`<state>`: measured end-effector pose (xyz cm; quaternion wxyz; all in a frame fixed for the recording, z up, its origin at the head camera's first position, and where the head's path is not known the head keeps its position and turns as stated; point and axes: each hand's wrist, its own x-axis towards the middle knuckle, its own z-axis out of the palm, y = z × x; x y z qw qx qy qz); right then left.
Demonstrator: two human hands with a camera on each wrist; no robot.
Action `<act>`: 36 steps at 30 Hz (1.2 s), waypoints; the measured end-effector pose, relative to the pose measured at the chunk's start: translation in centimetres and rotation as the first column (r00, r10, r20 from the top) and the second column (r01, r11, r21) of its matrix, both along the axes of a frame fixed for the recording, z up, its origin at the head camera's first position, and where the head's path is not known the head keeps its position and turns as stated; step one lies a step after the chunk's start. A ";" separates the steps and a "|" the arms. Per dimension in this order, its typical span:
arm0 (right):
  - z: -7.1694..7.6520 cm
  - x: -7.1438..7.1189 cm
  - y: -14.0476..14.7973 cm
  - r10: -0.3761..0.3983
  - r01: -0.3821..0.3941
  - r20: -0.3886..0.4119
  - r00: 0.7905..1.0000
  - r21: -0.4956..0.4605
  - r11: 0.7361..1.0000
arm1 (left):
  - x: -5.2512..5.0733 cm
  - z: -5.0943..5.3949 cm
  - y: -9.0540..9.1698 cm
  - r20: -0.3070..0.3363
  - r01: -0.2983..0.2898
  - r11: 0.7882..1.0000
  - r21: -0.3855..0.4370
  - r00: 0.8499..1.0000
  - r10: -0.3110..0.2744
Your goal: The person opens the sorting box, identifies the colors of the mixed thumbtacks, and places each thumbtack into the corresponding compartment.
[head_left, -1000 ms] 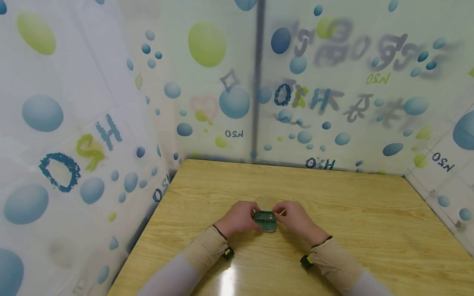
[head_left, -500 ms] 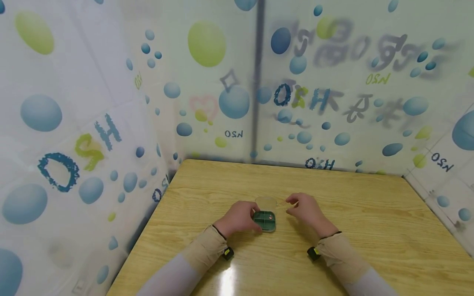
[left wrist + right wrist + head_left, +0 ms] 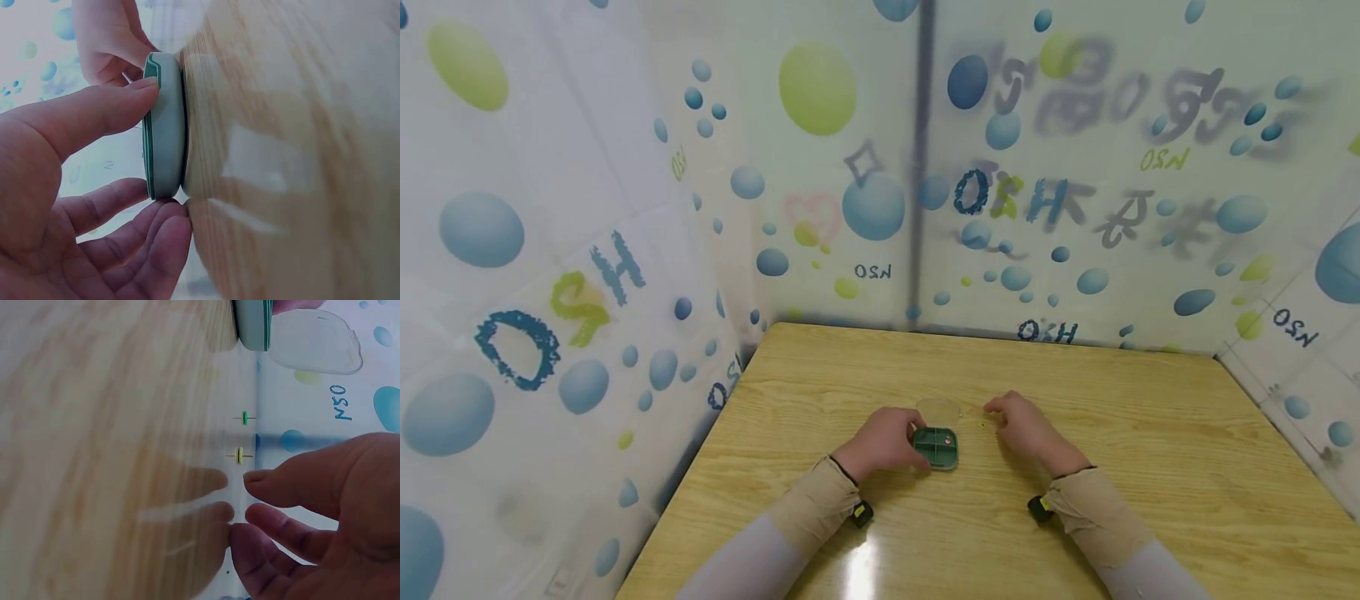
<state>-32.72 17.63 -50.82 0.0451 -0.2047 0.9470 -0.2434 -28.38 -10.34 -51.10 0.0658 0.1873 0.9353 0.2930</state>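
Fingers and thumb of the left hand are gripping the small, green, rounded-square, divided case at its 9 o'clock edge, on the pale wood-grain table. Its clear, rounded lid is rising from the 12 o'clock side, and one tiny reddish piece is resting in the 2 o'clock compartment. Between 2 and 3 o'clock from the case, the right hand is poising loosely, fingertips parted, holding nothing that shows; a tiny yellow piece is lying just beside it, a tiny green piece nearer the case. Danger is lurking: a clumsy pinch could be flicking the yellow piece away, a bumped lid tipping the case. Compartments are facing up; the near-square outline is leaving the long axis uncertain.
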 end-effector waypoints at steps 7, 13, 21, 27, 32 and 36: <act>-0.2 0.1 -0.2 0.026 -0.025 0.012 1.000 -0.011 1.000 | 0.1 0.0 -0.1 -0.003 0.007 1.000 -0.004 1.000 -0.007; -0.5 0.3 -0.2 0.106 -0.106 -0.044 0.993 0.016 0.994 | 0.1 0.1 -0.1 0.001 0.008 1.000 0.015 1.000 -0.008; -0.7 0.3 -0.4 0.155 -0.152 -0.055 0.986 0.043 0.987 | 0.2 0.2 -0.1 0.000 0.009 1.000 0.018 1.000 -0.009; -0.4 0.5 -0.5 0.169 -0.167 -0.050 0.984 0.041 0.985 | 0.3 0.3 -0.1 0.005 0.010 1.000 0.021 1.000 -0.010; -0.3 0.5 -0.7 0.126 -0.124 -0.030 0.992 0.058 0.991 | 0.2 0.2 -0.1 0.008 0.013 1.000 0.020 1.000 -0.013; -0.2 0.5 -0.7 0.096 -0.089 -0.063 0.993 0.111 0.990 | 0.2 0.2 -0.1 0.005 0.014 1.000 0.026 1.000 -0.014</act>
